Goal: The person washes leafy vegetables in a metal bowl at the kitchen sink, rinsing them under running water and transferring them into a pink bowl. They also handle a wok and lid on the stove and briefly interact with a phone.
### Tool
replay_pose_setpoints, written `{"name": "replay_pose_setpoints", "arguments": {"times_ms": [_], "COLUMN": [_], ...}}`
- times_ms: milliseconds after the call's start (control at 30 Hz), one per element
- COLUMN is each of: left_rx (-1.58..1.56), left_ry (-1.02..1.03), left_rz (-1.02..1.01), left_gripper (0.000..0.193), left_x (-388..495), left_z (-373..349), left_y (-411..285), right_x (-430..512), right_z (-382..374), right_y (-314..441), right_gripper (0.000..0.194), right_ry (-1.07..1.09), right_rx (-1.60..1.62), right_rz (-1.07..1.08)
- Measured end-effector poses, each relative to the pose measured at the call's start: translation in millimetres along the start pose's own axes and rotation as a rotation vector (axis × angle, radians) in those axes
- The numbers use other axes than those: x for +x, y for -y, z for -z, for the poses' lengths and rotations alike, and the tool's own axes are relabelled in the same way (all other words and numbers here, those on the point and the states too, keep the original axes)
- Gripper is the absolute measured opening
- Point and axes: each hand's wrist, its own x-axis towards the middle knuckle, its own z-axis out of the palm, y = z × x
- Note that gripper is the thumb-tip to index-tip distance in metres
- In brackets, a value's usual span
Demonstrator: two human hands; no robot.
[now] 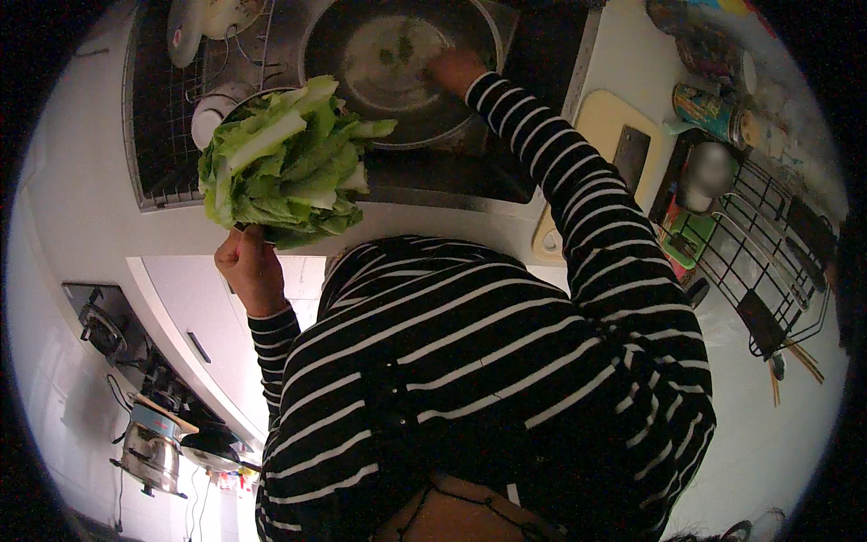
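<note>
Leafy green vegetables [291, 162] with pale stems are heaped in a container, nearly all hidden beneath them; part of its thin rim shows behind the heap. My left hand [250, 267] is closed on the container's near edge, below the leaves. To the right lies a large round metal basin or pan [325, 68], with what looks like shallow water and a few small green bits in its middle. My right hand [457, 68] reaches over its right side, blurred, with the fingers bent downward; whether it holds anything cannot be seen.
A wire rack [159, 122] with a white cup [213, 118] is at the upper left. Cream cutting boards [599, 112] lie beyond my right forearm. Farther right are a black wire rack [752, 251], a tin can [708, 115] and chopsticks [806, 362]. A steel pot [152, 454] stands lower left.
</note>
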Motion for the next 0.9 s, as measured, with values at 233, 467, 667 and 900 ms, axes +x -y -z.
{"name": "replay_pose_setpoints", "arguments": {"times_ms": [233, 467, 667, 900], "left_rx": [-0.006, -0.026, -0.042, -0.031], "left_ry": [-0.013, -0.017, -0.004, -0.005], "left_rz": [-0.012, 0.006, -0.004, -0.013], "left_gripper": [0.017, 0.016, 0.014, 0.014], "left_x": [-1, -1, -3, -2], "left_z": [-3, 6, 6, 5], "left_y": [-1, 5, 4, 3], "right_x": [-10, -16, -4, -11], "right_z": [-10, 18, -4, 17], "right_y": [9, 0, 25, 41], "right_gripper": [0.030, 0.047, 0.049, 0.048], "right_ry": [-0.167, -0.255, -0.014, -0.035], "right_rx": [0.120, 0.357, 0.920, 0.680], "right_rz": [0.216, 0.016, -0.136, 0.015]}}
